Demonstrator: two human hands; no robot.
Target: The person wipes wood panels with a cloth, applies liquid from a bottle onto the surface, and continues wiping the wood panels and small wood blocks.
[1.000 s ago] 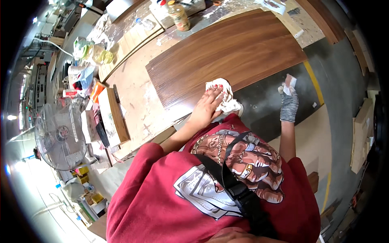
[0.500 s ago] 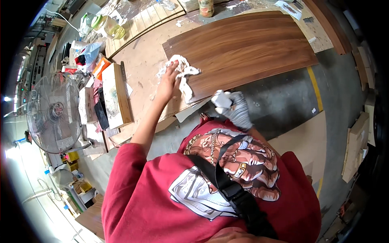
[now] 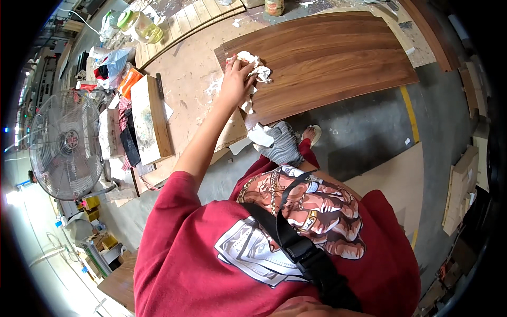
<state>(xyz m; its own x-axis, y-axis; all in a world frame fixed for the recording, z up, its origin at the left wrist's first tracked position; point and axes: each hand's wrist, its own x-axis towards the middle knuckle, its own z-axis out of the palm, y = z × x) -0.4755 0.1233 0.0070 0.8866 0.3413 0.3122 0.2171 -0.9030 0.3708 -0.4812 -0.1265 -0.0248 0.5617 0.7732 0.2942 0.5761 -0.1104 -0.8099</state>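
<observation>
From where I stand, the person's left hand (image 3: 238, 78), bare, is down on a crumpled white cloth (image 3: 262, 72), fingers bent over it; whether they pinch the cloth or only press it, I cannot tell. Under that hold lies the brown wood-grain board (image 3: 332, 66), its left end right at the hand and most of its length stretching away to the right. Nearer the body than the cloth, and a little to its right, the right hand (image 3: 282, 145), in a grey knitted glove, is closed around a white piece (image 3: 260, 136), just off the board's near edge; what the piece is made of I can't make out. As for progress, I'd judge the work is under way, with the cloth on the left end only and everything right of the grip uncovered. No line in the grain parts a finished stretch from an unfinished one, so what is done and what is left stays unclear to me. Left of the bare hand run the bench top (image 3: 182, 87), marked with pale spots, and a thick wooden block (image 3: 149, 120); farther left stands a fan (image 3: 66, 140).
</observation>
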